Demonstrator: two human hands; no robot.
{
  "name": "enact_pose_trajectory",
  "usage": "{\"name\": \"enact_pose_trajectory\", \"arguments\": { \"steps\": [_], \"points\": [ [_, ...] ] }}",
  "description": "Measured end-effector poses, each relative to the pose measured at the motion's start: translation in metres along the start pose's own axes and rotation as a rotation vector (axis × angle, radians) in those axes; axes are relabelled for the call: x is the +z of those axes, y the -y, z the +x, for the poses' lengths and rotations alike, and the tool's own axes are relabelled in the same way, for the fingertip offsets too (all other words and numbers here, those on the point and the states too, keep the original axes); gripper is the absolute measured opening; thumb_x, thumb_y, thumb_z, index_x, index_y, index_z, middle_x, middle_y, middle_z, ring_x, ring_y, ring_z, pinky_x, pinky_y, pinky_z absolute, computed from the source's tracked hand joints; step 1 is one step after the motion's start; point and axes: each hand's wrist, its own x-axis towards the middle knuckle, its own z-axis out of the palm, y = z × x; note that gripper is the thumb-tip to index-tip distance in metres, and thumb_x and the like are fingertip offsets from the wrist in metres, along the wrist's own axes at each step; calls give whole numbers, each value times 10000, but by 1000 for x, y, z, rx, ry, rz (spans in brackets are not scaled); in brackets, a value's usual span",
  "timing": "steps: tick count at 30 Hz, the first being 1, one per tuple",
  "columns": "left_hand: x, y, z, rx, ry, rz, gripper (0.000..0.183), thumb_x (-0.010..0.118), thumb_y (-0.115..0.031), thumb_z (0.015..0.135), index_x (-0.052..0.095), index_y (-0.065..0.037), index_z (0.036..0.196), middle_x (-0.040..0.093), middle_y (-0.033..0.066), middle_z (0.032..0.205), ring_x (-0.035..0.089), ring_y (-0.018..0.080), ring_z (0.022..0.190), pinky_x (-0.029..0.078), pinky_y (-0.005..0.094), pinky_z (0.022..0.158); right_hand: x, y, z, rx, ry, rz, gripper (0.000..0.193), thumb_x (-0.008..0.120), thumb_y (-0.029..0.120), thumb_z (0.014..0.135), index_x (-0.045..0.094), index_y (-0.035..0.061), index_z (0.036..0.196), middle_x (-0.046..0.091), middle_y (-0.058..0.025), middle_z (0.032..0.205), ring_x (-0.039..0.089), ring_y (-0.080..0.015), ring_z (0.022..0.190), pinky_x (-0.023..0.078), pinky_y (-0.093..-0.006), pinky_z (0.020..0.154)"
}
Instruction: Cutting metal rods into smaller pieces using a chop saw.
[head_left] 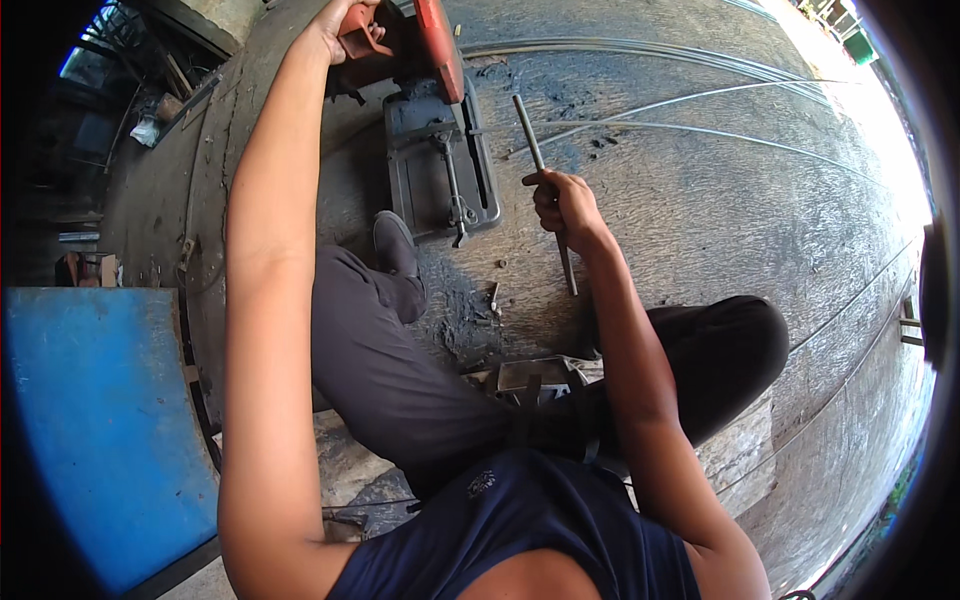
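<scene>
Rod of dark metal, gripped near its middle by the closed right hand, slanting just to the right of a cut-off saw's black base. At the top edge, the left hand is curled around the saw's red handle, beside a red guard. Long thin bars stretch across the grey floor at upper right. A dark boot rests near the base's lower left corner.

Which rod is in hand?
The short dark rod, gripped in the right hand. The other rods look longer and paler, and lie on the floor with no hand on them.
</scene>
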Motion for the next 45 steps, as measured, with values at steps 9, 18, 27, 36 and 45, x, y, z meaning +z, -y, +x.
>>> {"name": "enact_pose_trajectory", "arguments": {
  "steps": [9,18,27,36,45],
  "points": [
    [-1,3,-3,38,-52,-72,276,634,-243,741,557,-61,934,580,110,740,605,253,669,475,647,864,2,-14,19,61,-43,-4,307,401,229,1012,597,-6,1000,351,41,598,275,-62,440,219,-252,404],
    [23,6,-29,87,-77,19,276,596,-285,761,596,-99,965,605,93,786,604,251,668,518,553,816,5,-35,49,-14,-175,-348,292,453,217,1001,622,-22,1013,439,23,625,359,-63,433,286,-253,384],
    [22,10,-32,110,-30,24,236,575,-291,770,613,-98,901,587,81,722,593,231,623,542,540,771,30,-48,77,-260,-409,-899,330,552,280,901,706,-6,960,658,-278,842,652,-431,898,492,-451,830],
    [20,8,-31,74,-185,89,258,592,-308,754,595,-64,838,571,90,645,582,240,570,539,575,800,35,-53,81,-411,-431,-936,275,546,219,858,701,-8,858,622,-310,807,628,-468,848,489,-495,818],
    [17,10,-26,83,-107,90,276,582,-315,753,618,-57,841,576,77,612,573,230,535,542,559,793,37,-53,78,-463,-412,-934,267,543,202,855,685,-22,829,601,-314,770,614,-480,805,487,-507,781]
  ]
}}
